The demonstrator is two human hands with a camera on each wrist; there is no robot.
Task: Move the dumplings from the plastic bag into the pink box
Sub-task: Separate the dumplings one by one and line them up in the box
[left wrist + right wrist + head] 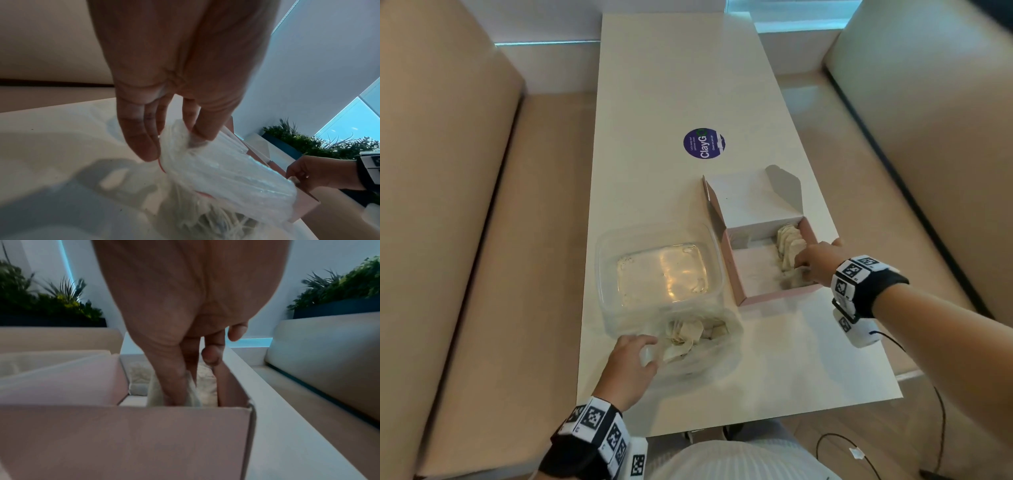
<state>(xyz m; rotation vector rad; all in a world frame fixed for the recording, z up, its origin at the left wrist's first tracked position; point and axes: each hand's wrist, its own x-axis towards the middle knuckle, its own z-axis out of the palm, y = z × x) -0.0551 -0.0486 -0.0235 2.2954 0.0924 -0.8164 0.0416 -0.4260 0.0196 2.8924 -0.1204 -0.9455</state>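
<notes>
The pink box stands open on the white table, right of centre, with a row of pale dumplings along its right wall. My right hand reaches down into the box and pinches one dumpling between thumb and fingers near the front wall. The clear plastic bag lies at the near edge with several dumplings inside. My left hand pinches the bag's rim and holds the mouth open.
A clear plastic tub sits just behind the bag, left of the box. A round purple sticker is stuck on the table farther back. Beige bench seats flank the table. A black cable hangs off my right wrist.
</notes>
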